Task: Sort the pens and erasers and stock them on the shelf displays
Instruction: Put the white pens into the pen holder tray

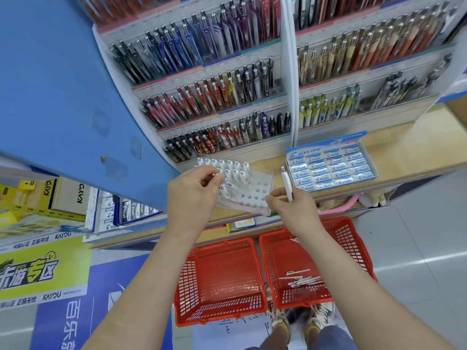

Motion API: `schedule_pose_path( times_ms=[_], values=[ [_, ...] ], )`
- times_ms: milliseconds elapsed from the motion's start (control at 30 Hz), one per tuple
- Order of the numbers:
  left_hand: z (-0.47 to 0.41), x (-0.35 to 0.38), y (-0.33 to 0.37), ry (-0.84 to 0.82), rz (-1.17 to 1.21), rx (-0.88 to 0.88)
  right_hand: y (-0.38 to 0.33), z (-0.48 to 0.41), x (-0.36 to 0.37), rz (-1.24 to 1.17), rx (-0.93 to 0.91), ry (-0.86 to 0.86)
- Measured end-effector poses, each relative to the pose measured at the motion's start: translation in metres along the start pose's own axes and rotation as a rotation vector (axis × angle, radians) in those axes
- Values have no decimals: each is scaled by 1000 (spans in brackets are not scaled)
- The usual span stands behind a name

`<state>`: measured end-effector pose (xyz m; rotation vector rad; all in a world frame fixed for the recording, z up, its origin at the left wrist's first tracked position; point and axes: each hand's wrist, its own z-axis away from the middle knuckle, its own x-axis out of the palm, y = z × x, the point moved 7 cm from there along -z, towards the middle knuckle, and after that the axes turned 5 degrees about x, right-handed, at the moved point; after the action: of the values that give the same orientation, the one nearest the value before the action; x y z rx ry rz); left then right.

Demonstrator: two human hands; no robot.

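Note:
A clear pen stand (255,190) with rows of holes sits on the wooden shelf ledge; several white pens (227,168) stand in its far rows. My left hand (194,195) pinches a white pen at the stand's left side. My right hand (290,205) holds another white pen (286,183) upright and touches the stand's near right corner. A box of blue-and-white Pilot erasers (331,168) lies to the right on the ledge. More white pens (302,280) lie in the right red basket (351,238) on the floor.
A second red basket (219,281), with nothing in it, stands left of the first. Tiered racks of coloured pens (214,97) rise behind the ledge. A blue panel (63,84) stands on the left, with cartons (68,195) and boxed stock below it. My feet are below the baskets.

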<state>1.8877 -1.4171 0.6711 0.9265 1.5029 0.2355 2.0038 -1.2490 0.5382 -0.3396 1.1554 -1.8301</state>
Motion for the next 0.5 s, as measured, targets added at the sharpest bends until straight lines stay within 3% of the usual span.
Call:
schedule_pose_path(
  times_ms=[367,500],
  values=[
    [0,29,-3,-95,-125,120,0,1,-1,0,9,6],
    [-4,34,-1,-107,-273,187,1,1,0,-13,9,0]
  ],
)
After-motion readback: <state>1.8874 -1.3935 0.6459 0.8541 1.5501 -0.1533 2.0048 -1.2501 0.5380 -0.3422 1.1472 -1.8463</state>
